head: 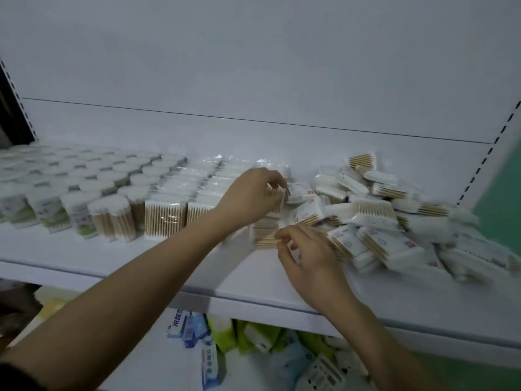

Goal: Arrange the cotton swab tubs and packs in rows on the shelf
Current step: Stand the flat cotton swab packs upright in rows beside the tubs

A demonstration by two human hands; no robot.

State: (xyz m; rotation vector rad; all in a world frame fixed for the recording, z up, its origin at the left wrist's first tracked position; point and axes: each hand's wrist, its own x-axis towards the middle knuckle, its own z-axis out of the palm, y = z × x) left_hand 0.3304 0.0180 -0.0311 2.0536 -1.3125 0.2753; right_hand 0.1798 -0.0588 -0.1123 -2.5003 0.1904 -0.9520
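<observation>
Both hands worked at mid-frame over the white shelf (112, 258). Left hand (251, 194) reached in from the lower left, its fingers curled down onto an upright pack (275, 203) of wooden-stemmed swabs, apparently pinching its top, though blur hid the exact grip. Right hand (306, 255) came from the lower right with thumb and forefinger bent toward a front pack (265, 239); whether they actually held it could not be told. Across the left of the frame stood rows of round tubs (84, 193), white tops up, and just right of them rows of clear packs (180, 204) stood on end. At the right lay a loose heap (394, 218) of white-wrapped packs, tumbled at all angles. Below the shelf edge, at the bottom centre, lay blue and green packets (225, 334) on a lower shelf.
</observation>
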